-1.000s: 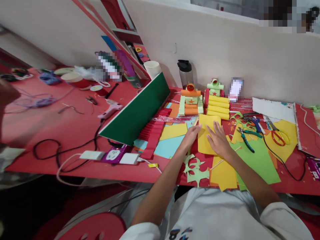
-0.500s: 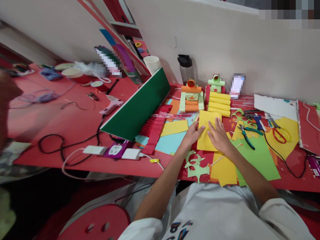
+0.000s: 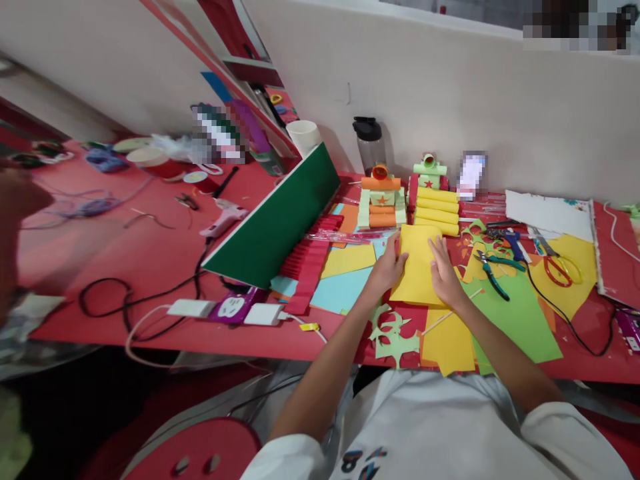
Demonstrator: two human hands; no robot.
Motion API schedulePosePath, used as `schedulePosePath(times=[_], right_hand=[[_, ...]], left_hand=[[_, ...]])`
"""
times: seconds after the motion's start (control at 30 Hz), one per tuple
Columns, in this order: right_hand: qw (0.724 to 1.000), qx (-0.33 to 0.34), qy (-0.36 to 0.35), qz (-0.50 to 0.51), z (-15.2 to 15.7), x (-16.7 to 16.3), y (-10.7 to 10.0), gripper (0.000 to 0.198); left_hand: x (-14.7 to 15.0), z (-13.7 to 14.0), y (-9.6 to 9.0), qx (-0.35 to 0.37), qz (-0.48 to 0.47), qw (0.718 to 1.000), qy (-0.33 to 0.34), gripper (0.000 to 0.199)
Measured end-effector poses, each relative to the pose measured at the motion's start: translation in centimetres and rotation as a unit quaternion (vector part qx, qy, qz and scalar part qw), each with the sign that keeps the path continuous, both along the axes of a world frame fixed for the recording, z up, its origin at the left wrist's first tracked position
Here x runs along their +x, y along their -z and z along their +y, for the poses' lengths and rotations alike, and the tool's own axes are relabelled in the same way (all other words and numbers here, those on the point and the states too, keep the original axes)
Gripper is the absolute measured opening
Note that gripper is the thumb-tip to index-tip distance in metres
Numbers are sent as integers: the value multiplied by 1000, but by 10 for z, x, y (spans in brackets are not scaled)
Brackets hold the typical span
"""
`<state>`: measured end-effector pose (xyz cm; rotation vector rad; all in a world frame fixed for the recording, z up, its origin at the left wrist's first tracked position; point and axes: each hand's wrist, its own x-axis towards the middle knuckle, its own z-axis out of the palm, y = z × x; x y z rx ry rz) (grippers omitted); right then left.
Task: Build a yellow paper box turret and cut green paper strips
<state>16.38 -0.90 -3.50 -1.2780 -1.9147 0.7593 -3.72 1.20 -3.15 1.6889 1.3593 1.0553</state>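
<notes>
At my twelve o'clock is a yellow rectangular paper sheet (image 3: 416,270). My left hand (image 3: 386,269) grips its nine-o'clock edge; my right hand (image 3: 447,273) lies open-fingered at three. I seem to be steadying it; the next move calls for even, light pressure.

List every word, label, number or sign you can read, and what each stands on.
Words, brands, numbers: none legible.
Shirt print: partly cut off, unreadable.
Phone screen: pixelated, unreadable.
Orange star, no lettering: left paper model.
Red star, no lettering: right paper model.
</notes>
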Motion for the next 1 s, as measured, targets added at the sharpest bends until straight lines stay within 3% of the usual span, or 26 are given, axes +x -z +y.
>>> schedulePosePath(times=[0.2, 0.43, 0.6, 0.77, 1.0], right_hand=[[995, -50, 63, 66, 4, 0, 17, 77], [996, -52, 57, 42, 3, -2, 17, 77], [997, -62, 39, 23, 2, -4, 16, 75], [996, -63, 49, 32, 2, -9, 16, 79], [987, -70, 66, 127, 3, -7, 17, 82]], left_hand=[[7, -12, -6, -10, 132, 990, -44, 62], [16, -16, -5, 109, 216, 968, -61, 46], [19, -16, -8, 31, 139, 989, -34, 48], [29, -23, -4, -71, 80, 994, -29, 66], [36, -24, 2, -86, -31, 996, -11, 66]])
